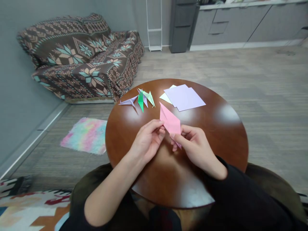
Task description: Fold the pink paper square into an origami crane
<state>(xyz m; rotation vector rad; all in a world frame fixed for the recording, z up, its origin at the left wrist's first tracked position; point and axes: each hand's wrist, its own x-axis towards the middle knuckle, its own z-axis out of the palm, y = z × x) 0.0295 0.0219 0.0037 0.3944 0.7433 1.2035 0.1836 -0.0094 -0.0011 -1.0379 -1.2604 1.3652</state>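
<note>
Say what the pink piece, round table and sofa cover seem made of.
Pink piece: apparently matte paper, with crisp, thin folded edges. Round table: probably varnished wood or laminate; glossy brown with reflections. Sofa cover: likely woven fabric, matte, draping in folds.

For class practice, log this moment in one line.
left hand: holding pink folded paper | right hand: same paper | table: origami figures, lilac paper

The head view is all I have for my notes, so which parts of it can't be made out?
In the head view:
- Pink paper: underside turned away; lower part covered by the right hand.
- Light green paper: mostly hidden under the purple sheets.
- Folded papers: overlapping and small, so their exact number is unclear.
- Clutter on the counter: cut off by the top edge.
</note>
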